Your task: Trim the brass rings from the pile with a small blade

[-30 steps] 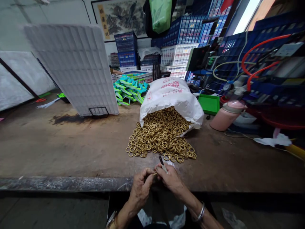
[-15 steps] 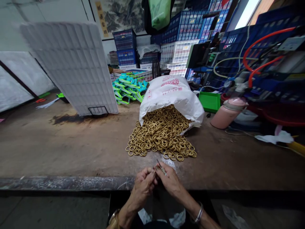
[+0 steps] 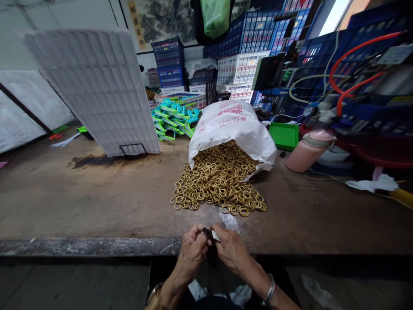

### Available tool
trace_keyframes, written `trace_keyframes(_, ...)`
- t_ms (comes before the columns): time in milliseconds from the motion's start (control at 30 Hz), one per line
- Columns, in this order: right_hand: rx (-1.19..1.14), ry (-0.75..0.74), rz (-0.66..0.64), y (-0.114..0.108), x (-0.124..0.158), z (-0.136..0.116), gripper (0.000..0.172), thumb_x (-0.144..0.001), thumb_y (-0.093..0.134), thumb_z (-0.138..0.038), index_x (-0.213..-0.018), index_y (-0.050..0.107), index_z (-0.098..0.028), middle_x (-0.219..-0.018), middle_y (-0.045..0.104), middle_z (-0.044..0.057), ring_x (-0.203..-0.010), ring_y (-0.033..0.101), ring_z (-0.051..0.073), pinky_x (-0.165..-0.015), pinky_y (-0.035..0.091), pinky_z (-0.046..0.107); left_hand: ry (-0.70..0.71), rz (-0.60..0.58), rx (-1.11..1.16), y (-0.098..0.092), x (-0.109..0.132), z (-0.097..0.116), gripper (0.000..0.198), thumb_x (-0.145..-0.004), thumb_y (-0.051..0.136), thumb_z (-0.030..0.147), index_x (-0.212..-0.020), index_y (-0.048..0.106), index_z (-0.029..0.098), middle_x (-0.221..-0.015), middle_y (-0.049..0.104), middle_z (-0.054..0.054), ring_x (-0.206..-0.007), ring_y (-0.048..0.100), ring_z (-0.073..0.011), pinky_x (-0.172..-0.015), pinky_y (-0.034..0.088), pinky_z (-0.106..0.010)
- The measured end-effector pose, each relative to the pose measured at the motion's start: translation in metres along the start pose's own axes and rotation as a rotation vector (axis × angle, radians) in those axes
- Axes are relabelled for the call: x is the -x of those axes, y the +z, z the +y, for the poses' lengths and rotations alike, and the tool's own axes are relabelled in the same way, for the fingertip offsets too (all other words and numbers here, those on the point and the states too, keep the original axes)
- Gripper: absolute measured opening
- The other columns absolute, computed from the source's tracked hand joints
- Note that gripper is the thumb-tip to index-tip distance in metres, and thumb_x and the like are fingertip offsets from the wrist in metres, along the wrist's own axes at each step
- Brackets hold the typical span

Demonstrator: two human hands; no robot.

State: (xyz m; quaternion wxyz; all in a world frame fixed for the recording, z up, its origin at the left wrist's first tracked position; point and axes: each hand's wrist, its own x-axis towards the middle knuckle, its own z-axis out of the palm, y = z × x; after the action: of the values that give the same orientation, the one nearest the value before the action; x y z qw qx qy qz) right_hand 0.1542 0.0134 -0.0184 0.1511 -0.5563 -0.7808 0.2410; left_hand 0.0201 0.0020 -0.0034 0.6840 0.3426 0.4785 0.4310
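Right hand (image 3: 231,249) pinches dark-tipped tool (image 3: 212,234). Left hand (image 3: 192,247) at tip, can't tell if pinching. Gold rings (image 3: 217,183) piled beyond.

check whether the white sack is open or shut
Open: the white sack lies with its mouth gaping, gold-coloured rings heaped from inside it onto the tabletop.

- Bare table (image 3: 97,206) left of the rings (image 3: 219,185): widest lane, front edge back to the white panel (image 3: 93,94).
- Panel stands tilted, blocks rear left.
- Between panel and sack (image 3: 226,125): narrow gap, closed at the back by the green-and-teal heap (image 3: 176,118).
- Straight ahead: short bare strip, then rings, then sack.
- Right: open wood up to pink bottle (image 3: 306,153) and green tray (image 3: 284,135).
- Behind sack: hidden, can't really judge clearance.
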Motion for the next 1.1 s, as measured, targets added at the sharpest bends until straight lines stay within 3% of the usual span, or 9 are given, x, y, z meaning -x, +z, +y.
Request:
trace_keyframes(233, 0.092, 0.015, -0.011, 0.001, 0.000, -0.005, 0.021, -0.071, 0.035, -0.008, -0.082, 0.050, -0.019, -0.071, 0.062, 0.002, -0.061, 0.055, 0.013, -0.053, 0.023, 0.025, 0.053, 0.018, -0.076, -0.003, 0.000, -0.004, 0.030, -0.072, 0.054, 0.044, -0.065, 0.045, 0.016, -0.047, 0.039, 0.008, -0.037, 0.024, -0.0023, -0.037, 0.017, -0.017)
trace_keyframes(367, 0.184, 0.102, 0.015, -0.002, -0.005, 0.004, 0.022, -0.072, 0.037, -0.008, -0.085, 0.051, -0.018, -0.070, 0.063, 0.003, -0.059, 0.056, 0.014, -0.051, 0.019, 0.026, 0.038, -0.021, -0.062, 0.000, 0.009, 0.003, 0.032, -0.069, 0.057, 0.047, -0.066, 0.045, 0.016, -0.047, 0.041, 0.008, -0.036, 0.026, -0.0024, -0.037, 0.017, -0.017)
trace_keyframes(533, 0.240, 0.239, 0.150, -0.022, -0.006, 0.032, 0.018, -0.076, 0.038, -0.010, -0.087, 0.051, -0.018, -0.068, 0.062, 0.004, -0.058, 0.055, 0.013, -0.051, 0.020, 0.025, -0.018, -0.158, 0.111, 0.002, 0.021, 0.016, 0.026, -0.072, 0.057, 0.041, -0.072, 0.047, 0.017, -0.053, 0.047, 0.006, -0.036, 0.026, -0.0013, -0.035, 0.015, -0.015)
trace_keyframes(700, 0.276, 0.411, 0.317, -0.042, -0.005, 0.056, 0.014, -0.080, 0.040, -0.018, -0.090, 0.049, -0.018, -0.074, 0.063, 0.005, -0.062, 0.057, 0.015, -0.052, 0.022, 0.024, -0.115, -0.140, 0.265, -0.002, 0.015, 0.009, 0.029, -0.073, 0.055, 0.042, -0.071, 0.053, 0.014, -0.059, 0.051, 0.001, -0.040, 0.035, -0.0032, -0.033, 0.023, -0.015)
trace_keyframes(867, 0.319, 0.453, 0.309, -0.046, -0.012, 0.061, 0.015, -0.082, 0.041, -0.025, -0.095, 0.046, -0.019, -0.080, 0.064, 0.005, -0.066, 0.059, 0.018, -0.051, 0.022, 0.024, -0.102, -0.131, 0.318, -0.001, 0.012, 0.003, 0.023, -0.073, 0.057, 0.036, -0.070, 0.054, 0.013, -0.071, 0.057, -0.004, -0.047, 0.045, -0.0063, -0.035, 0.031, -0.016)
trace_keyframes(1100, 0.329, 0.491, 0.305, -0.046, -0.015, 0.060, 0.020, -0.082, 0.041, -0.027, -0.101, 0.042, -0.020, -0.083, 0.065, 0.006, -0.069, 0.061, 0.018, -0.053, 0.027, 0.025, -0.165, -0.178, 0.407, -0.007, 0.012, 0.007, 0.020, -0.068, 0.060, 0.024, -0.085, 0.052, 0.018, -0.066, 0.055, 0.000, -0.049, 0.049, -0.0079, -0.037, 0.030, -0.016)
